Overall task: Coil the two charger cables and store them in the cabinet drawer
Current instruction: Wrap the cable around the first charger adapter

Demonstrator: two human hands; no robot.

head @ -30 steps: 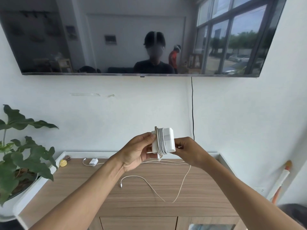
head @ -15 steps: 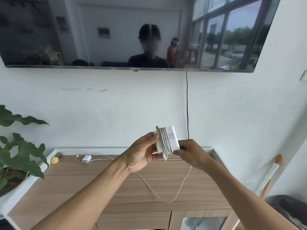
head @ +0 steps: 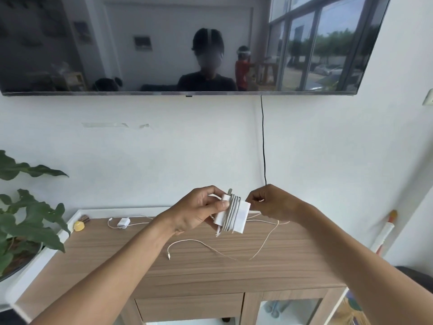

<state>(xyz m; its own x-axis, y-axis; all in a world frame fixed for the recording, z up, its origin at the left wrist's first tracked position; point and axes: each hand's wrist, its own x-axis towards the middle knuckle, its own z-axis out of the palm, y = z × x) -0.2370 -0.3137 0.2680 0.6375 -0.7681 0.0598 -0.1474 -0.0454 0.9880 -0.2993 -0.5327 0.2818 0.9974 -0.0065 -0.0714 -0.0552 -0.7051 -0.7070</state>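
— Head view: holding what?
— Gripping cable-wrapped charger (head: 235, 216) in left hand (head: 196, 212), pinching loose cable (head: 196, 240) in right hand (head: 274, 202), above cabinet top (head: 234, 273).
— Around?
— Second charger (head: 123, 222) back-left near wall (head: 164, 160); drawer (head: 189, 308) shut under front edge.

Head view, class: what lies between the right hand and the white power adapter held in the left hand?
In the head view, a short stretch of white cable runs from the right hand to the wrapped power adapter.

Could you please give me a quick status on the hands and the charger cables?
Left hand grips charger brick, cable partly wound. Right hand pinches loose cable. Second charger uncoiled on cabinet. Drawer shut.
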